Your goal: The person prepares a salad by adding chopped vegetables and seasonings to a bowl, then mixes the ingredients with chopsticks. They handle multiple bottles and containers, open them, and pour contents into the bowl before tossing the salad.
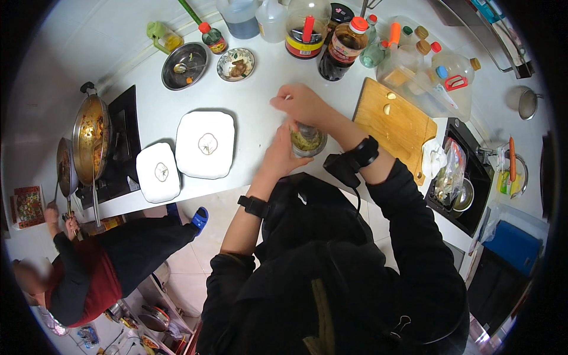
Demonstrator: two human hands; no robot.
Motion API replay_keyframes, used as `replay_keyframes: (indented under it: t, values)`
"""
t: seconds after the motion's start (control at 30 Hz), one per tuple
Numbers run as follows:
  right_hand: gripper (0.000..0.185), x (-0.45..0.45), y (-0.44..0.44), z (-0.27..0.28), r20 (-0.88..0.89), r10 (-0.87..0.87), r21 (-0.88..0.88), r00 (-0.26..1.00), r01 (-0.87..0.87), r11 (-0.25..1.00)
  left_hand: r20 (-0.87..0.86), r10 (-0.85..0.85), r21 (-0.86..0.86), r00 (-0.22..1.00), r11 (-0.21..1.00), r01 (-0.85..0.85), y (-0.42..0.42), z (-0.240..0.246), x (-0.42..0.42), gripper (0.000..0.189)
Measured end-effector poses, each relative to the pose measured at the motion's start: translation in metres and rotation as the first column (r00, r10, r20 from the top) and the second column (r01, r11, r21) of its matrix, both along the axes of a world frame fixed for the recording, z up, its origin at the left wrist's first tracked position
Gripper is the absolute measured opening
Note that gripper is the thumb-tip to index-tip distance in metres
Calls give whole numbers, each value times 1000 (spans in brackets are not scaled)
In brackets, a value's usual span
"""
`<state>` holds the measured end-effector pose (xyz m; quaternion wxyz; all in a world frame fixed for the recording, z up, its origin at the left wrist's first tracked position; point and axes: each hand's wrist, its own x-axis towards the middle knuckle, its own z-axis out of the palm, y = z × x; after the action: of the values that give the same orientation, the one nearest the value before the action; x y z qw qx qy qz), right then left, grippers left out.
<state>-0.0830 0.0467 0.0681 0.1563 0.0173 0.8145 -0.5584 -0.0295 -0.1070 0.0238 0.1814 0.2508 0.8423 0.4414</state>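
My left hand [284, 151] curls around the left side of a small round vessel [320, 148] that holds pale green, crushed-looking food. My right hand [298, 103] is closed above the vessel's far rim, a little blurred. Its fingers seem curled on something, but what they hold is hidden. A rounded greyish end, perhaps a pestle, shows inside the vessel under my right wrist. Right of it lies a wooden cutting board [390, 128] with pieces of peeled garlic [387, 109]. Two white lidded containers [205, 155] [158, 182] stand on the left.
A metal bowl [171, 73], a patterned bowl [239, 53] and several bottles [336, 57] line the back. Right are a white cloth [432, 162] and a black sink [479, 191]. At the stove [122, 120] on the left, another person [93, 275] handles a pan [66, 166] beside a wok [84, 133].
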Motion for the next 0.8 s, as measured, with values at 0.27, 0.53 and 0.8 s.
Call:
replay_keyframes:
  t: [0.27,0.53,0.8]
  values:
    - [22,11,5,3,169,-162,-281,972,205,938,-16,-77,-20,997,997,76,2,5,-4,111]
    - [19,23,28,8,207,-334,-402,920,391,828,-8,-89,-109,996,990,88,3,12,-11,113]
    - [25,89,88,59,305,-599,-855,741,490,170,18,-59,-76,998,995,60,-21,22,-8,117]
